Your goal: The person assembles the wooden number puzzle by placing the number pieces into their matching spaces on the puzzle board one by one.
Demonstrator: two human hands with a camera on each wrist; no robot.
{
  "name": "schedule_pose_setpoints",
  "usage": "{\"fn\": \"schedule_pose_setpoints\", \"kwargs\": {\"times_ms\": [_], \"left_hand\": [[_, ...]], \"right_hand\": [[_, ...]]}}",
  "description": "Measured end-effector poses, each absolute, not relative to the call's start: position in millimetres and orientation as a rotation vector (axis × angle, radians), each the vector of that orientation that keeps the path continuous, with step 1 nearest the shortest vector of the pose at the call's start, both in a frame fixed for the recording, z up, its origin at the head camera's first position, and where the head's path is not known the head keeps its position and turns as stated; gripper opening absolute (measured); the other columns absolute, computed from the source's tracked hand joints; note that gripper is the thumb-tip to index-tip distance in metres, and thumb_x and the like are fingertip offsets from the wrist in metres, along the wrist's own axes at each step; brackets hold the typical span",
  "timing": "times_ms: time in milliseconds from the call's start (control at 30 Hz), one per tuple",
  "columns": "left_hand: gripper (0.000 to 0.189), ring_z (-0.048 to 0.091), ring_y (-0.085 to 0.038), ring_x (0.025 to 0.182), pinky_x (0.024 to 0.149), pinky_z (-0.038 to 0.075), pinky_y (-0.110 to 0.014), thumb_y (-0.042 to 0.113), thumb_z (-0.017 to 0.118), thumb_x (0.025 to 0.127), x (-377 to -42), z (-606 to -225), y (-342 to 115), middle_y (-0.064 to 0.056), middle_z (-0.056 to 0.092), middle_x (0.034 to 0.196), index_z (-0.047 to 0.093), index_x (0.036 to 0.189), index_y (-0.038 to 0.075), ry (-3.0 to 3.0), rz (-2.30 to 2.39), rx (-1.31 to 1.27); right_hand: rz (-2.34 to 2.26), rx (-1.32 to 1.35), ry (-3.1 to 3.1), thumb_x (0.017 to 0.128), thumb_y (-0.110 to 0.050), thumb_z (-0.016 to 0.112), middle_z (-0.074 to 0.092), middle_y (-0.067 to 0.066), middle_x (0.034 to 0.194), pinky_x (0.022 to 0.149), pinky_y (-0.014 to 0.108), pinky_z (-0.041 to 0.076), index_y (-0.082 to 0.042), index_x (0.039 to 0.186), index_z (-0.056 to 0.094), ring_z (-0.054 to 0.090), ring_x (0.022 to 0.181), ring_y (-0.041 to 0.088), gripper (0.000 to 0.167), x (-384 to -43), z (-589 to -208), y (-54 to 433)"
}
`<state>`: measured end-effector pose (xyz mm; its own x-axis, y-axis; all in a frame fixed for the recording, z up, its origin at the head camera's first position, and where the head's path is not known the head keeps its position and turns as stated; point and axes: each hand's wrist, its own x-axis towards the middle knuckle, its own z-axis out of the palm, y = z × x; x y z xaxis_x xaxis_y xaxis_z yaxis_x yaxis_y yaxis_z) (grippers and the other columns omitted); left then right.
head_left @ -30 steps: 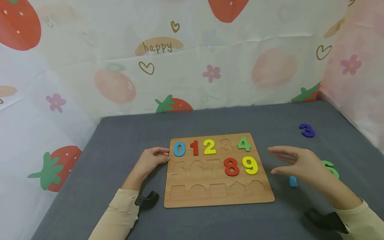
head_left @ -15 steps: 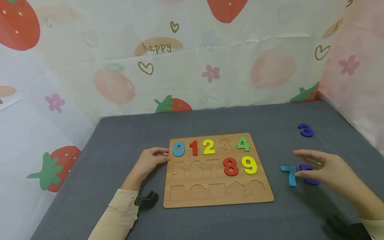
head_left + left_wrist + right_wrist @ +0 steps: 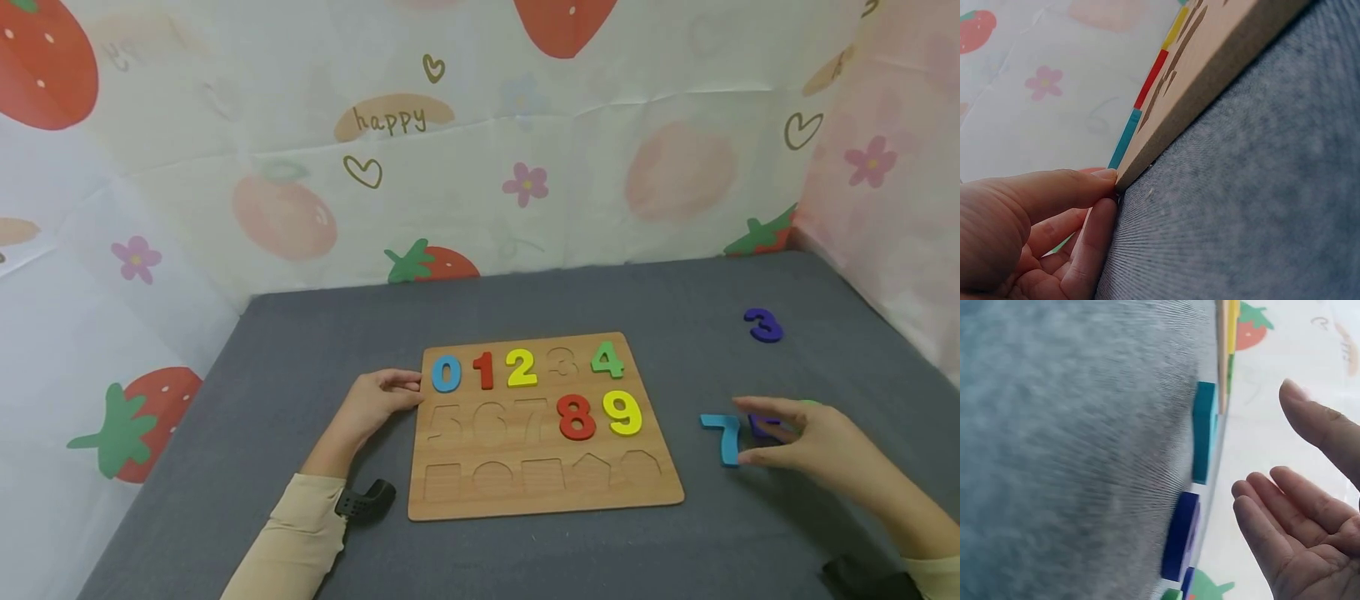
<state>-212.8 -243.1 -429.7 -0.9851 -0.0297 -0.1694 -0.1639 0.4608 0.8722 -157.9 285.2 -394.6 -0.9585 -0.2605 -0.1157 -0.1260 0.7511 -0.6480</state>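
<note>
Board [image 3: 472, 446] flat on tabletop [image 3: 540, 554], bearing 0 [image 3: 437, 374], 1 [image 3: 487, 372], 2 [image 3: 521, 370], 4 [image 3: 612, 367], 8 [image 3: 576, 416] and 9 [image 3: 626, 420]. Left hand [image 3: 382, 396] at its left edge, thumb and fingers pinching lightly. Right hand [image 3: 813, 437] with thumb and fingers spread well apart, holding nothing, above purple numeral [image 3: 1180, 540] (partly hidden in head view) and near blue 7 [image 3: 729, 439], right of board. Purple 3 [image 3: 767, 327] farther back.

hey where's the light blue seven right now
In the head view, the light blue 7 lies on the gray tabletop, between the wooden board on its left and the partly hidden purple piece on its right.
</note>
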Motion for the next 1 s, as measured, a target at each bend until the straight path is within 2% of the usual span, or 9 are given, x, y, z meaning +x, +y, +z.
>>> {"fn": "schedule_pose_setpoints", "kwargs": {"times_ms": [233, 367, 567, 733, 1000], "left_hand": [[0.040, 0.062, -0.010, 0.093, 0.083, 0.046, -0.024, 0.014, 0.074, 0.088, -212.3, -430.2, -242.5, -0.010, 0.070, 0.110, 0.066, 0.126, 0.004, 2.557, 1.570, -0.183], [0.040, 0.062, -0.009, 0.092, 0.083, 0.047, -0.024, 0.014, 0.073, 0.088, -211.9, -430.0, -242.7, -0.010, 0.070, 0.111, 0.066, 0.126, 0.004, 2.558, 1.570, -0.176], [0.040, 0.063, -0.010, 0.095, 0.084, 0.047, -0.024, 0.015, 0.073, 0.089, -211.8, -430.4, -243.3, -0.010, 0.070, 0.112, 0.066, 0.127, 0.004, 2.564, 1.560, -0.171], [0.041, 0.063, -0.012, 0.097, 0.085, 0.047, -0.024, 0.015, 0.073, 0.089, -212.2, -430.1, -243.9, -0.012, 0.070, 0.113, 0.066, 0.127, 0.003, 2.568, 1.554, -0.163], [0.041, 0.064, -0.013, 0.099, 0.086, 0.047, -0.026, 0.015, 0.074, 0.089, -212.8, -429.5, -242.9, -0.012, 0.070, 0.115, 0.065, 0.128, 0.004, 2.569, 1.548, -0.170]], "right_hand": [[-0.992, -0.373, 2.729, 0.081, -0.027, 0.082, 0.049, 0.033, 0.143, 0.084, 0.032, 0.057, 0.010, 0.140, 0.049, 0.057, 0.120, 0.048, 0.077, -161.8, -400.1, 285.1], [-0.975, -0.367, 2.721, 0.080, -0.026, 0.084, 0.049, 0.034, 0.142, 0.086, 0.031, 0.056, 0.013, 0.139, 0.049, 0.057, 0.121, 0.048, 0.079, -163.2, -399.8, 282.9], [-0.929, -0.311, 2.730, 0.076, -0.031, 0.086, 0.048, 0.035, 0.142, 0.089, 0.037, 0.055, 0.012, 0.138, 0.050, 0.055, 0.123, 0.048, 0.084, -166.8, -399.7, 277.0], [-0.891, -0.320, 2.759, 0.070, -0.029, 0.090, 0.049, 0.037, 0.139, 0.087, 0.038, 0.055, 0.012, 0.134, 0.054, 0.057, 0.121, 0.048, 0.084, -169.8, -397.8, 271.0], [-0.801, -0.346, 2.771, 0.068, -0.028, 0.091, 0.049, 0.039, 0.138, 0.087, 0.040, 0.055, 0.013, 0.132, 0.055, 0.057, 0.120, 0.049, 0.084, -172.2, -396.8, 268.4]]}}
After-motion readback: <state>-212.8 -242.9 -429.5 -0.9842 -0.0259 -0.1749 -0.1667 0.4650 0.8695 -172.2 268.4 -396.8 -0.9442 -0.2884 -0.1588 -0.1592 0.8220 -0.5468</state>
